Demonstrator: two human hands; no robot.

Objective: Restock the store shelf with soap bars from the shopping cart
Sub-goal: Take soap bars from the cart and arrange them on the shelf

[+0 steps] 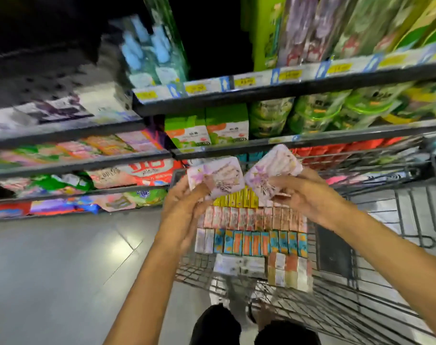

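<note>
Pink and purple flowers cover the two soap packs that the hands hold up. One soap pack (pixel 215 176) is held in the left hand (pixel 187 197), with the fingers curled round its lower edge. Just beside it, the other soap pack (pixel 274 170) is pinched in the right hand (pixel 301 192), thumb on the front. The two packs are close together but do not touch. Right under both hands sits the wire shopping cart (pixel 361 307), with rows of small soap boxes (pixel 251 227) standing side by side in it: yellow ones nearest the hands, then pink ones, then blue and orange ones closer to the person. A few more pink and white boxes (pixel 289 272) stand at the near end. Past the hands, the store shelf (pixel 261 95) rises in dark rows full of green, red and pink packs, all blurry. Yellow price tags (pixel 244 82) line its edge. To the left of the hands lies grey floor (pixel 62 270).
</note>
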